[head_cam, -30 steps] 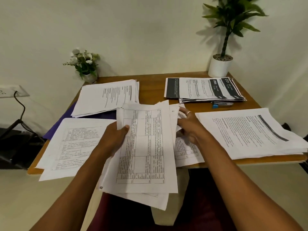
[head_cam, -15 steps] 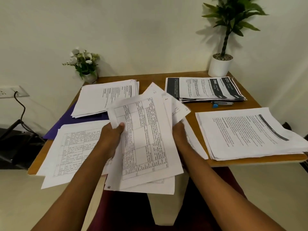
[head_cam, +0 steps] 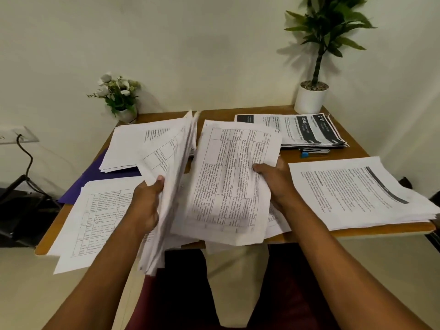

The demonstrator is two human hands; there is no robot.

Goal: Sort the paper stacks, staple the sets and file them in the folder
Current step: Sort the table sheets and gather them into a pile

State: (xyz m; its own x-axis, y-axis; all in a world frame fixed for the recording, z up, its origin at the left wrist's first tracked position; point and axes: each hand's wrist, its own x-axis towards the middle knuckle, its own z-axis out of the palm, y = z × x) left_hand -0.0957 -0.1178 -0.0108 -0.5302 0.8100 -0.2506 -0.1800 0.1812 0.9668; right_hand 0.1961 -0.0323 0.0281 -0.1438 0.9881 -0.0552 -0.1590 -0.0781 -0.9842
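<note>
Above a wooden bench [head_cam: 354, 153], left hand [head_cam: 145, 206] and right hand [head_cam: 276, 184] fingers grip white printed sheaves [head_cam: 228, 182] mid-sort; stapling and the purple card folder [head_cam: 95, 177] apparently await.

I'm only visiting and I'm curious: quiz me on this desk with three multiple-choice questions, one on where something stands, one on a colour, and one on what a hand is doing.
1. Where on the table does the tall plant stand?
A. back-left corner
B. back-right corner
C. near edge

2. What colour is the folder?
A. red
B. green
C. purple

3. What is the right hand doing?
A. holding a sheet
B. lying flat and empty
C. holding a cup

Answers:
1 B: its white pot sits at the far right corner.
2 C: purple shows along the table's left side, under the papers.
3 A: the thumb lies over the sheet's right edge, and the sheet is lifted off the table.
</note>
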